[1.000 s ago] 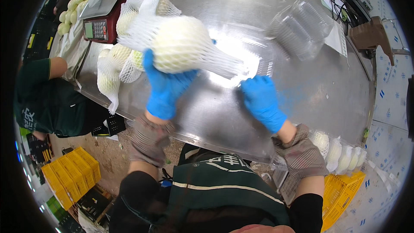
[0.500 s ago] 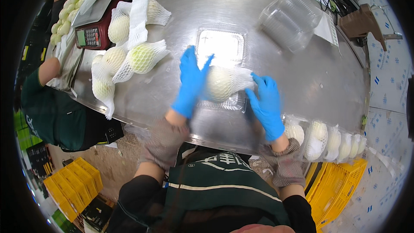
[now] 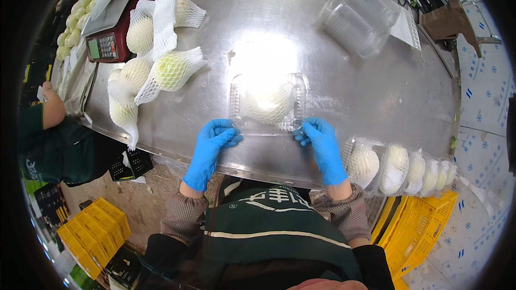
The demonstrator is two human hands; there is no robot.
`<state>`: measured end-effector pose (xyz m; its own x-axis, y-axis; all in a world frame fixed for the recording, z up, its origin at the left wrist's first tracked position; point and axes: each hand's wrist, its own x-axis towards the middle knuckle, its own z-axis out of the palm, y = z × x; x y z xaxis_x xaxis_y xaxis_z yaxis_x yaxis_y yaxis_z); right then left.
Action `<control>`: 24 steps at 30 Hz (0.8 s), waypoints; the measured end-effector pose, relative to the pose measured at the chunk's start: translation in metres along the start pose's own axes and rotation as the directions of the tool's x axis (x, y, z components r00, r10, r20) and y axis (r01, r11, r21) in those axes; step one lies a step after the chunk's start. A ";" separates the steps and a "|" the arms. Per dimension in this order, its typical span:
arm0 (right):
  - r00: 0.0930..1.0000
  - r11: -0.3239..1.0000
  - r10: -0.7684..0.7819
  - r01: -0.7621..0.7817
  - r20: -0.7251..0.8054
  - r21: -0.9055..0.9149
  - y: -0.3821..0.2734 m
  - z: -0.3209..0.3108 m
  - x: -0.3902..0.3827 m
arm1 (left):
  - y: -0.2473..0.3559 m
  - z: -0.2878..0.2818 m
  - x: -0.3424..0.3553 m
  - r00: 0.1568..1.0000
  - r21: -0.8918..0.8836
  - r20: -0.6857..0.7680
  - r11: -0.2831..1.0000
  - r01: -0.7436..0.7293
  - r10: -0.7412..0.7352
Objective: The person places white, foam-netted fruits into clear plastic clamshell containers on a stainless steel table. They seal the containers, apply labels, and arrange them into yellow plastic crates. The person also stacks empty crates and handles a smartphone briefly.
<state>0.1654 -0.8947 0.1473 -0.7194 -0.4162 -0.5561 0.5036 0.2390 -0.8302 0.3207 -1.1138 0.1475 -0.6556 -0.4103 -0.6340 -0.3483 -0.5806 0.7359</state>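
Note:
In front of me a clear plastic clamshell box (image 3: 235,108) sits on the metal table, its lid down over a pale round fruit (image 3: 266,104) in a white foam net. Glare on the lid blurs the fruit's outline. My left hand (image 3: 210,147), in a blue glove, pinches the box's near left corner. At the near right corner, my right hand (image 3: 322,145), gloved the same way, grips the rim between thumb and curled fingers.
Several foam-netted fruits (image 3: 171,72) lie at left beside a red scale (image 3: 106,46). Stacked empty clamshells (image 3: 360,19) stand at far right. A row of packed boxes (image 3: 398,169) lines the near right edge, above a yellow crate (image 3: 424,231). A co-worker's arm (image 3: 52,108) is at left.
The netted fruit, held between my hands over the open box, is now inside it. The lid has come down, and both hands have moved to the box's near corners.

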 end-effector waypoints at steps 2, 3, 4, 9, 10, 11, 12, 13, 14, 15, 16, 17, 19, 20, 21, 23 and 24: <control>0.998 0.992 0.041 -0.047 0.051 0.114 -0.005 0.001 0.001 | 0.001 -0.003 0.004 0.999 -0.053 0.039 0.998 0.035 -0.033; 0.999 0.989 0.018 -0.024 0.042 0.146 -0.008 0.004 0.000 | 0.000 -0.001 0.007 0.996 -0.077 0.069 0.995 0.057 -0.052; 1.000 0.984 -0.005 -0.001 0.031 0.179 -0.009 0.002 -0.001 | -0.003 -0.003 0.008 0.995 -0.096 0.079 0.993 0.069 -0.061; 0.992 1.000 0.004 -0.002 0.130 -0.020 -0.005 -0.035 0.007 | -0.016 0.020 -0.010 0.985 -0.142 0.075 0.976 0.165 -0.155; 0.991 0.996 0.001 0.011 0.131 -0.091 -0.010 -0.044 0.009 | -0.024 0.018 -0.014 0.966 -0.090 0.115 0.966 0.243 -0.232; 0.980 0.972 0.006 0.040 0.198 -0.231 -0.017 -0.060 0.013 | -0.022 0.018 -0.011 0.991 0.015 0.113 0.997 0.071 -0.073; 0.964 0.928 0.024 0.077 0.266 -0.364 -0.027 -0.080 0.017 | -0.015 0.019 -0.008 0.988 0.119 0.126 0.988 -0.103 0.088; 0.941 0.866 0.054 0.121 0.333 -0.485 -0.037 -0.097 0.023 | -0.007 0.021 -0.007 0.958 0.218 0.149 0.937 -0.272 0.243; 0.909 0.750 0.100 0.199 0.405 -0.631 -0.058 -0.105 0.028 | 0.013 0.031 -0.006 0.952 0.400 0.240 0.875 -0.274 0.188; 0.868 0.609 0.151 0.295 0.472 -0.737 -0.082 -0.109 0.035 | 0.013 0.042 -0.005 0.930 0.459 0.360 0.853 -0.250 0.078; 0.921 0.545 -0.073 0.359 0.383 -0.758 -0.097 -0.115 0.045 | 0.010 0.059 -0.004 0.883 0.519 0.468 0.821 -0.238 -0.040; 0.908 0.470 -0.298 0.407 0.293 -0.783 -0.111 -0.120 0.057 | 0.005 0.076 -0.004 0.817 0.572 0.553 0.787 -0.231 -0.162; 0.377 -0.431 -0.764 0.306 0.524 -0.849 -0.145 -0.116 0.096 | -0.019 0.100 -0.017 0.789 0.574 0.578 0.791 -0.211 -0.209; 0.365 -0.413 -0.752 0.388 0.549 -0.824 -0.145 -0.131 0.119 | -0.022 0.113 -0.023 0.787 0.615 0.584 0.741 -0.270 -0.198; 0.341 -0.388 -0.741 0.486 0.578 -0.783 -0.141 -0.143 0.146 | -0.022 0.113 -0.027 0.799 0.663 0.571 0.680 -0.313 -0.189; 0.606 -0.272 -0.584 0.480 0.539 -0.834 -0.149 -0.145 0.162 | -0.008 0.084 -0.015 0.819 0.646 0.573 0.624 -0.439 -0.017; 0.633 -0.226 -0.567 0.496 0.527 -0.839 -0.153 -0.145 0.170 | 0.000 0.069 0.000 0.806 0.630 0.589 0.588 -0.507 0.064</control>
<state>-0.1036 -0.8746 0.1745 -0.4888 -0.8614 0.1382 -0.8716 0.4754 -0.1198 0.2749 -1.0653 0.1638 -0.9450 0.0462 -0.3238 -0.2946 0.3101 0.9039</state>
